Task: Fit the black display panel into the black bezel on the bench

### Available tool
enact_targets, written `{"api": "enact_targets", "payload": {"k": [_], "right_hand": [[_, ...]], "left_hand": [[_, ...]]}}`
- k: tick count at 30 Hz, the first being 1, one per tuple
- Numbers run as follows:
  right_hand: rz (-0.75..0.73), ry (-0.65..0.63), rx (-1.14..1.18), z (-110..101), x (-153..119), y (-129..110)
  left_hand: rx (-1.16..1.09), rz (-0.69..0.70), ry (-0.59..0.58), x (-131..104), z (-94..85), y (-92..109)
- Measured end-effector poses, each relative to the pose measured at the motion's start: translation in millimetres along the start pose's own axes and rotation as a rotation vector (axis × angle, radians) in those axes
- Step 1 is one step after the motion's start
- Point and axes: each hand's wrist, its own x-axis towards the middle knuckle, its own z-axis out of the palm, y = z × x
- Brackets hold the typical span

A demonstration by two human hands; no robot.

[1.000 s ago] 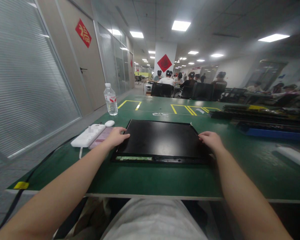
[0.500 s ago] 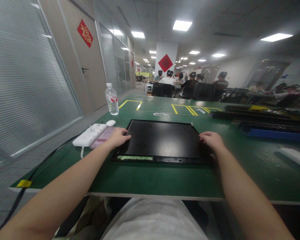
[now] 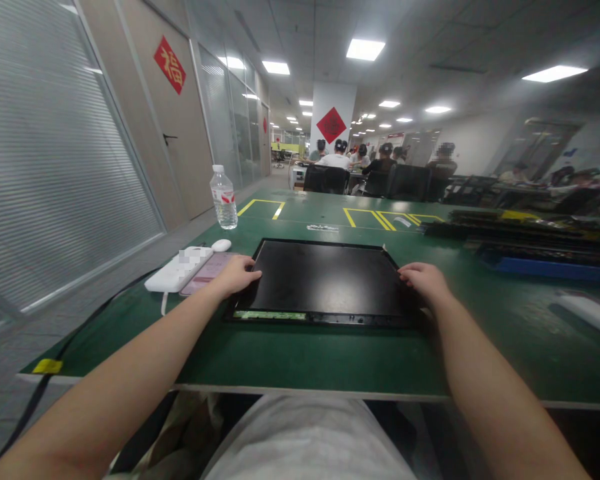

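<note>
A black LCD screen panel lies in front of me on the green table. Along its near edge runs a narrow green circuit board strip. My left hand grips the panel's left edge, thumb on top and fingers at the outer side. Opposite it, my right hand pinches the right edge between thumb and fingers; some fingertips are hidden. Beside my left hand are a pinkish phone-like slab and a white power strip or adapter with a cord.
A water bottle and a small white oval item stand at the left. Dark stacked strips and a blue tray-like piece lie at the right, with a white object nearer. Several people sit at tables beyond.
Both hands stay at the panel's side edges. The pale reflection on the screen has become brighter towards its lower right; otherwise little differs.
</note>
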Motion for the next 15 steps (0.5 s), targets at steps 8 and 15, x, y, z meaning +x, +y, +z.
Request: {"api": "enact_targets", "payload": {"k": [8,15], "right_hand": [[0.003,-0.009,0.035,-1.2,-3.9,-4.4],[0.002,-0.001,0.001,-1.4,-3.7,-4.0]], "left_hand": [[0.042,0.013,-0.013,-0.1,-0.9,-0.3],[0.071,0.009,-0.017,-0.4,-0.6,0.3]]}}
